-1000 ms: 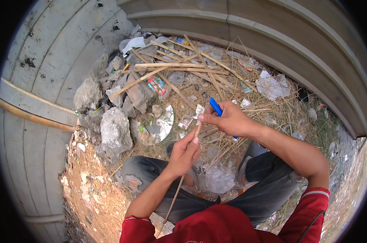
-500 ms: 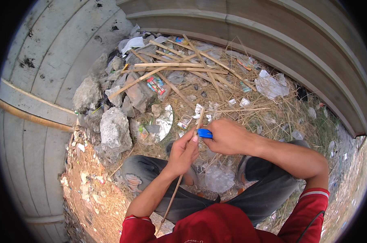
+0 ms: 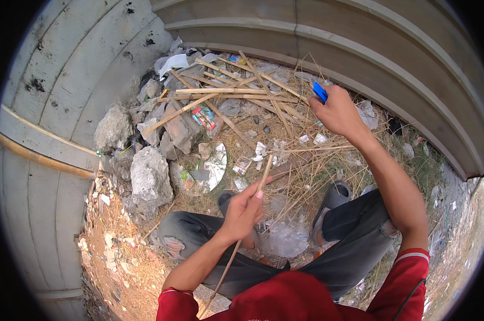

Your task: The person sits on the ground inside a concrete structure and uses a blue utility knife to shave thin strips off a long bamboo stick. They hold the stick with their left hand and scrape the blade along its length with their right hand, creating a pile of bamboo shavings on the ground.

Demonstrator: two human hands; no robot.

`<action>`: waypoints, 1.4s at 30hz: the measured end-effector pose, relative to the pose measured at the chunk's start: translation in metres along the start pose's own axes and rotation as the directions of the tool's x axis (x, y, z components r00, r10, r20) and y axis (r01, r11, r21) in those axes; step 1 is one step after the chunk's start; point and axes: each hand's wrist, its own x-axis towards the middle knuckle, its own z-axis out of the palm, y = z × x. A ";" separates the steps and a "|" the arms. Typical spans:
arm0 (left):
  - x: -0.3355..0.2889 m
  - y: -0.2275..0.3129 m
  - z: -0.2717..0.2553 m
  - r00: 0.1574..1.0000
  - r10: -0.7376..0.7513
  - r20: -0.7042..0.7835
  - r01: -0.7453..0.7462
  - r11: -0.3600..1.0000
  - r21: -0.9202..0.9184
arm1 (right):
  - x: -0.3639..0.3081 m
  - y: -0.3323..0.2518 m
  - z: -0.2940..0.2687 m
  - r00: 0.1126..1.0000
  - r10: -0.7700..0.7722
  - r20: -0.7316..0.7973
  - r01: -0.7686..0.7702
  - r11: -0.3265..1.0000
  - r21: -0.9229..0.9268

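Note:
My left hand (image 3: 242, 215) is closed round a thin bamboo strip (image 3: 266, 170). The strip's pale upper end sticks out beyond my fingers, and its long lower part slants back past my left thigh. Out to the far right, my right hand (image 3: 338, 113) grips a blue cutter knife (image 3: 319, 92), well apart from the strip. Its blade cannot be made out. Beyond my hands, several split bamboo pieces (image 3: 220, 91) lie crossed in a loose pile on the littered ground.
Broken concrete lumps (image 3: 151, 174) sit to the left, beside a grey panel wall (image 3: 55, 69). A ribbed metal sheet (image 3: 349, 40) closes off the far side. Dry grass, plastic scraps and a clear plastic bag (image 3: 288, 237) cover the ground around my bent legs.
My right hand has swung away from the strip, far and to the right, carrying the cutter knife. My left hand keeps its hold on the strip with little movement.

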 end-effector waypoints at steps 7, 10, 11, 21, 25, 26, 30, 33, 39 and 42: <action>0.011 0.012 -0.003 0.996 0.071 -0.046 -0.071 0.997 0.004 | -0.060 -0.043 0.038 0.908 -0.098 0.407 -0.057 0.934 0.351; 0.014 0.011 0.000 0.993 0.099 -0.058 -0.098 0.995 0.026 | -0.067 -0.045 0.050 0.894 -0.181 0.410 0.005 0.919 0.395; 0.015 0.011 0.000 0.993 0.102 -0.067 -0.100 0.994 0.033 | -0.068 -0.043 0.054 0.884 -0.202 0.421 0.019 0.916 0.400; 0.017 0.013 -0.002 0.990 0.105 -0.097 -0.095 0.991 0.099 | -0.092 -0.045 0.049 0.848 -0.300 0.438 0.262 0.954 0.146; 0.016 0.010 0.001 0.987 0.108 -0.115 -0.092 0.986 0.139 | -0.097 -0.048 0.057 0.819 -0.228 0.526 0.234 0.971 0.055; 0.016 0.009 0.002 0.987 0.114 -0.115 -0.098 0.985 0.139 | -0.097 -0.048 0.058 0.821 -0.234 0.521 0.247 0.968 0.046; 0.018 0.016 0.002 0.989 0.071 -0.129 -0.050 0.986 0.158 | -0.086 -0.044 0.063 0.849 -0.259 0.460 0.323 0.944 -0.066; 0.020 0.015 0.002 0.991 0.058 -0.119 -0.048 0.995 0.085 | -0.063 -0.035 0.061 0.904 -0.272 0.331 0.347 0.917 -0.197; -0.004 0.000 0.005 0.997 0.067 0.026 -0.071 0.976 0.204 | 0.001 0.001 0.009 0.998 -0.059 -0.036 0.058 0.998 -0.039; 0.004 0.008 -0.005 0.998 0.056 0.016 -0.056 0.998 0.039 | -0.035 -0.013 0.021 0.987 -0.074 0.143 0.045 0.980 0.194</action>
